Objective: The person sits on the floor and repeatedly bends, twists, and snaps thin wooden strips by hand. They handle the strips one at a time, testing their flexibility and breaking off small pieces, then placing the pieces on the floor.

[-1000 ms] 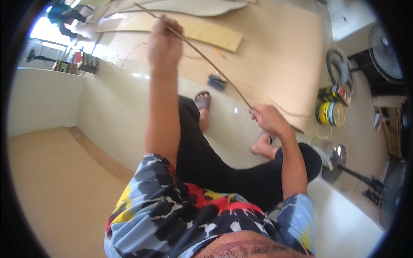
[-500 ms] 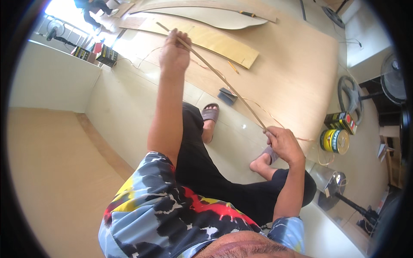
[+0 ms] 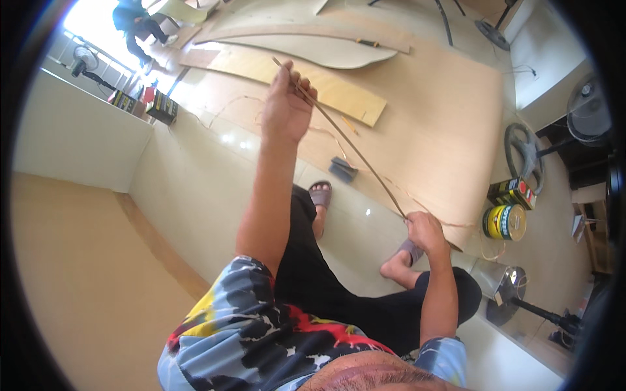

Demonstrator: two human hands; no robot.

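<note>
A long, thin wooden strip (image 3: 360, 156) slants between my two hands above the front edge of a large brown sheet. My left hand (image 3: 287, 107) has its fingers curled round the strip close to the far end, whose tip sticks out past the fingers. At the near end, my right hand (image 3: 425, 232) grips the strip with closed fingers. Beneath the strip, a dark grey block (image 3: 343, 169) lies by the sheet's edge. A yellow pencil (image 3: 351, 126) rests on the brown sheet (image 3: 443, 124), close to a pale wooden board (image 3: 355, 103).
A utility knife (image 3: 367, 43) lies by a curved white panel (image 3: 332, 57). On the right stand a yellow can (image 3: 505, 223), a black tin (image 3: 512, 193) and a fan (image 3: 590, 111). A thin cord (image 3: 339, 144) runs across the sheet. Another person (image 3: 140, 29) is at the far left.
My left hand has moved right and a little nearer, still holding the strip. The strip now slants more steeply. My right hand has come slightly nearer with its end.
</note>
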